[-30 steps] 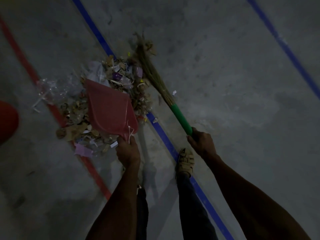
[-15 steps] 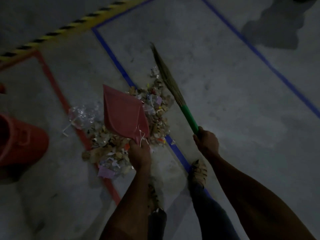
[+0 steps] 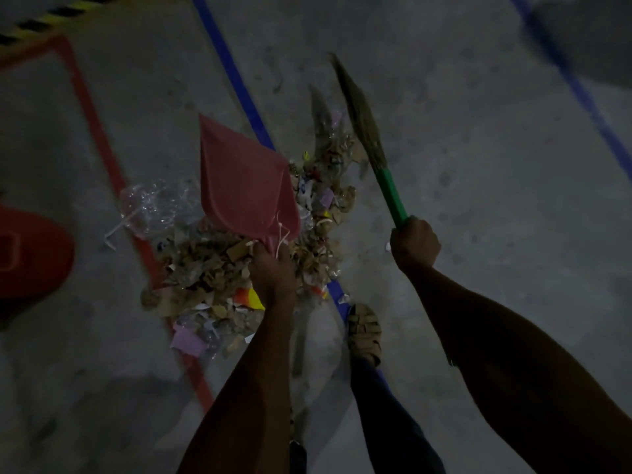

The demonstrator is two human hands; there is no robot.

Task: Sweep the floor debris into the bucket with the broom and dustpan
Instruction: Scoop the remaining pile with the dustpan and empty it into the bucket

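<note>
The left hand [image 3: 273, 268] grasped the red dustpan [image 3: 244, 186] over the debris [image 3: 205, 268]; the right hand [image 3: 414, 244] grasped the broom [image 3: 371, 142], and the bucket [image 3: 30, 254] stood at the left

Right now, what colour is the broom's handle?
Green, seen in the head view: the broom handle is held by the right hand.

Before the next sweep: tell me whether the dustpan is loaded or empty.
Empty: the dustpan shows only bare pink plastic inside; the debris lies on the floor around it.
</note>
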